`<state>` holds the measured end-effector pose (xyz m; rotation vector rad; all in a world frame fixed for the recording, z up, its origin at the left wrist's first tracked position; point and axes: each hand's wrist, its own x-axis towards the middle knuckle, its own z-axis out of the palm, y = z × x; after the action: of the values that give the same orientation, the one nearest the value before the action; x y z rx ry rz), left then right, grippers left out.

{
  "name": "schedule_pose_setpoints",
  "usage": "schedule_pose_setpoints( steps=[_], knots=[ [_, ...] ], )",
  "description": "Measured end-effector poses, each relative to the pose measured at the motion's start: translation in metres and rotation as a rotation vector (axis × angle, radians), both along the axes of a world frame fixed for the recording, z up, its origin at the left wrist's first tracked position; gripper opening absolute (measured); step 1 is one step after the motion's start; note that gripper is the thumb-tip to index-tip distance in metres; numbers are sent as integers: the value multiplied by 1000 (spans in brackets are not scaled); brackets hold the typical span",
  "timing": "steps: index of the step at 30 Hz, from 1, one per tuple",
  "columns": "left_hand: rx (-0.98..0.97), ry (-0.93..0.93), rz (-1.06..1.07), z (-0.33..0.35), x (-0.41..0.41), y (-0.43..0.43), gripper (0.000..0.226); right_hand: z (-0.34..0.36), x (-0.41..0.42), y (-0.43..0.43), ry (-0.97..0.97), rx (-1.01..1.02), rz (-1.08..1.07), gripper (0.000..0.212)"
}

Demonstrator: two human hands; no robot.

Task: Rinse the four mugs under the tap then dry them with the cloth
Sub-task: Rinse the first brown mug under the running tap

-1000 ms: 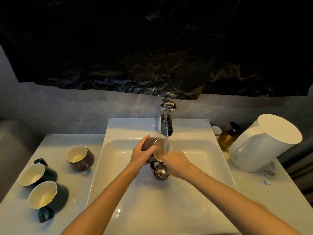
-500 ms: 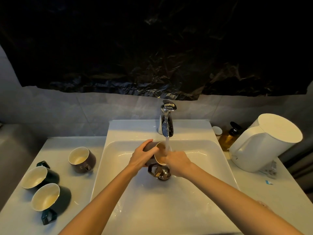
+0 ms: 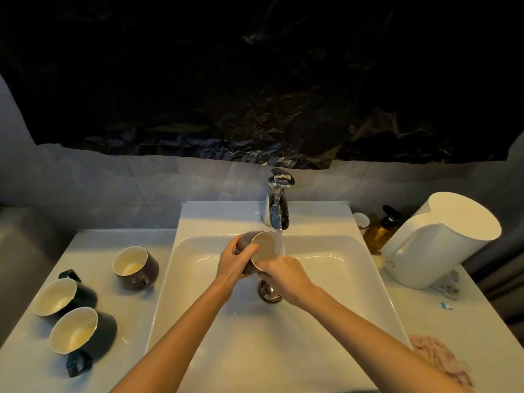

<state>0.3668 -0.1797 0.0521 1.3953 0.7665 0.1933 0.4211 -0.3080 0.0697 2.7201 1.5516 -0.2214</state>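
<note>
One brown mug (image 3: 265, 246) tilted under one running tap (image 3: 278, 212) at frame centre over the sink (image 3: 340, 296), left hand (image 3: 232, 265) wrapped round its body, right hand (image 3: 286, 275) at its rim, grip unclear, three other mugs (image 3: 134, 268) (image 3: 65, 296) (image 3: 82, 330) left of frame, one pink cloth (image 3: 436, 355) lower right

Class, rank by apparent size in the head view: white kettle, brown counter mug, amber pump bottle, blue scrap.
1. white kettle
2. brown counter mug and amber pump bottle: near alike, and the bottle is partly hidden by the kettle, so unranked
3. blue scrap
</note>
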Motion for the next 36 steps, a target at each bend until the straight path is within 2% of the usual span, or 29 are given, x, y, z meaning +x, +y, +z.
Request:
schedule_pose_setpoints(
  steps=[5, 6, 9, 10, 14, 17, 20, 22, 25, 27, 30, 31, 33, 35, 36],
  knots=[
    [61, 39, -38, -1, 5, 2, 41, 6, 16, -10, -219, -152, 11, 28],
    [50, 44, -21, -1, 6, 1, 43, 3, 13, -8, -182, -159, -18, 31],
    [67, 66, -4, -2, 7, 1, 45, -6, 2, -2, 159, -71, -41, 41],
    [84, 77, -21, -2, 7, 1, 45, -7, 4, -4, 178, -63, -27, 43],
    [132, 109, -115, 2, 7, 4, 41, 1, 19, -10, -197, -213, -18, 25],
    [109, 113, -105, 6, 10, 5, 46, 3, 14, -3, -174, -219, 2, 29],
    [33, 99, -101, 10, 8, 7, 49, 0, 14, -1, -113, -136, 26, 23],
    [-53, 69, -119, 13, 4, 9, 60, 0, 15, -1, -113, -87, 19, 24],
    [-180, -23, -85, 10, -1, 9, 78, -1, 14, -2, 19, 118, -49, 29],
    [-228, -81, -37, 7, -1, 1, 71, -2, 7, 0, 105, 226, -83, 27],
    [-101, -75, 28, 9, 1, -6, 46, -6, -1, -4, 176, 288, -75, 24],
    [-45, -57, 22, 10, 2, -6, 42, -5, 2, -8, 162, 242, -56, 25],
    [25, -4, -11, 9, 3, -2, 41, 0, 13, -15, -7, 22, 1, 33],
    [41, 30, -26, 7, 2, -1, 44, 3, 23, -16, -181, -137, 25, 37],
    [28, 34, -16, 7, 2, -2, 46, 3, 25, -13, -208, -167, 33, 35]
  ],
)
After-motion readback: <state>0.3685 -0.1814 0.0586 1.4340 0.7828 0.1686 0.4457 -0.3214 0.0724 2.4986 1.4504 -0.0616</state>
